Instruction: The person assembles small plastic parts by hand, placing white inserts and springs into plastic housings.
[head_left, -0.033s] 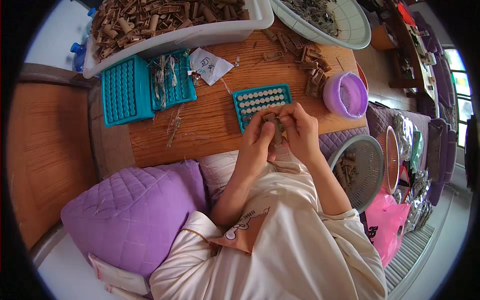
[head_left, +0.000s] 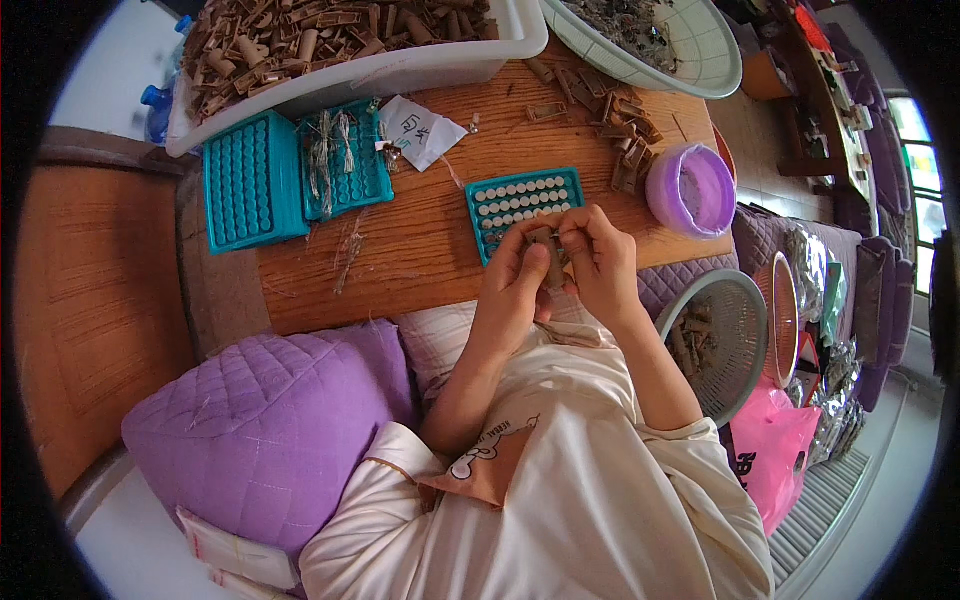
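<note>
My left hand is closed round a small brown plastic casing, held above my lap at the table's near edge. The fingers of my right hand are pinched together at the casing's upper right side. Whatever is between those fingertips is too small and covered to name. Just beyond both hands lies a teal tray with rows of round white pieces; my hands hide its lower right part.
A white bin heaped with brown casings stands at the far left. Teal trays, thin wire bundles and a paper slip lie before it. Loose casings and a purple tub are right; a grey basket sits lower.
</note>
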